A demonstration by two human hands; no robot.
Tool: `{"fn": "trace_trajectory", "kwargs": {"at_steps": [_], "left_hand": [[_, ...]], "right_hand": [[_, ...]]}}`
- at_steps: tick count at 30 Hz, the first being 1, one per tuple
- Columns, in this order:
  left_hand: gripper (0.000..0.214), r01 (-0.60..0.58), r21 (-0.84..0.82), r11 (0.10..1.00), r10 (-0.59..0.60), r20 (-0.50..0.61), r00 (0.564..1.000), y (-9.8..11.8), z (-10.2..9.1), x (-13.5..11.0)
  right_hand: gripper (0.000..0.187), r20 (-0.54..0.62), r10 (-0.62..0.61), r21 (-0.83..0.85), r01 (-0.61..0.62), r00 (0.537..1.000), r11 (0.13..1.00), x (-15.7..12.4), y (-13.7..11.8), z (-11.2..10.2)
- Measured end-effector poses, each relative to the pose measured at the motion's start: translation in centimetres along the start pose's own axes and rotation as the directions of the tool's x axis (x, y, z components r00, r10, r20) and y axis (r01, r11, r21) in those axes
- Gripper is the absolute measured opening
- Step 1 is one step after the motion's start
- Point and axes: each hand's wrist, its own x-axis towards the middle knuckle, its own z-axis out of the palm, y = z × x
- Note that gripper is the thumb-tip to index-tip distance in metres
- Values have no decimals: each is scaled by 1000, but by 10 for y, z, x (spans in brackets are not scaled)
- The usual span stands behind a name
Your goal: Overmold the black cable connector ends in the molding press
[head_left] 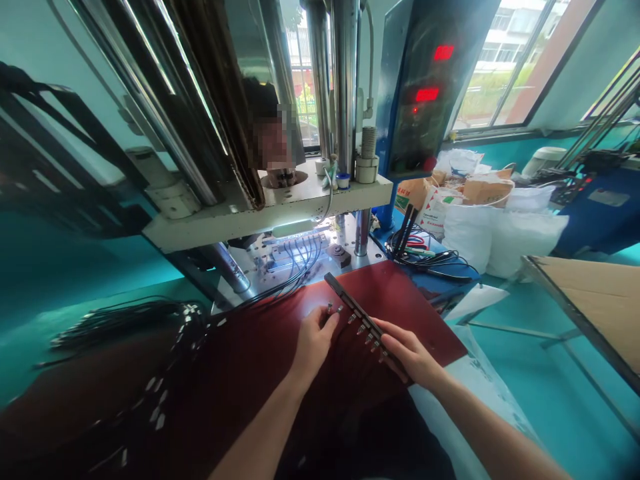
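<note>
Bare forearms [265,420] come up from the bottom edge, with the left hand [314,343] and right hand [410,353] over a maroon counter [425,297]. Dark bar [367,327] sits at about 5 o'clock from frame center, running diagonally, with a row of metal connectors [361,320] along it. Right grip is closed around the bar's lower part, fingers [395,337] lying over it. Left grip is narrow, fingertips [327,319] right beside the connectors at the bar's upper end; cannot tell if it is holding one. Black cable bundle [125,320] with white tags lies at 8 o'clock on the counter. Press machine [345,80] with steel columns stands at 12 o'clock, blue wires [300,257] on its metal bed [350,247]. Co-worker's head [265,113], blurred, shows behind the columns at 11 o'clock. Blue control panel [425,93] with red digital readouts is at 1 o'clock. Coiled black wires [430,257] lie on a blue tray [450,283] at 3 o'clock, white sacks [520,233] beyond them, cardboard sheet [590,300] at 4 o'clock.
</note>
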Motion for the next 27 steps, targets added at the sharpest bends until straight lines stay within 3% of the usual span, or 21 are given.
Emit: {"fn": "trace_trajectory", "kwargs": {"at_steps": [5, 13, 20, 23, 27], "left_hand": [[30, -60, 138, 989, 57, 24, 998, -2, 5, 5], [34, 171, -41, 984, -167, 96, 981, 12, 16, 4], [34, 74, -12, 997, -73, 93, 993, 9, 13, 6], [36, 40, 40, 998, -45, 142, 989, 10, 5, 7], [43, 44, 25, 999, -46, 98, 994, 14, -5, 10]], "right_hand": [[53, 18, 12, 5, -12, 1000, 1000, 0, 1, -1], [54, 38, -5, 26, 4, 999, 1000, 1, 1, -3], [57, 53, 25, -62, -21, 998, 998, 2, 0, -1], [55, 54, 26, -29, -25, 998, 999, 3, 1, -3], [51, 32, 43, 32, -44, 999, 998, 3, 3, -7]]}}
